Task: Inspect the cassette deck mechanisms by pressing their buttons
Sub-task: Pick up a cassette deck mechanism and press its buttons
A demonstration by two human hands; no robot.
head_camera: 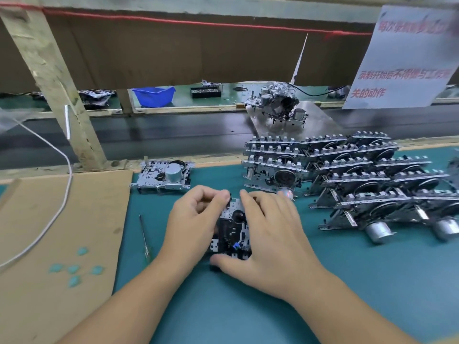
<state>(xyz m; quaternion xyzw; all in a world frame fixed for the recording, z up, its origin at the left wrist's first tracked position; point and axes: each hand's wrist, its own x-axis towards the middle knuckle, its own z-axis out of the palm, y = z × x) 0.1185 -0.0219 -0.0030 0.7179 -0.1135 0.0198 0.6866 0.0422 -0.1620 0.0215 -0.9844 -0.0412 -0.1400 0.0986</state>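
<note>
Both hands' fingers (218,194) curl round the cassette mechanism (233,229) lying between them.

My bench (335,289) has a teal mat top. Lying on it: cardboard sheet (62,232) at left, thin screwdriver (144,236) just beside its edge, one lone deck mechanism (164,175) at the far edge, the mechanism (232,229) under my hands, stacked mechanisms (347,180) at right.
</note>
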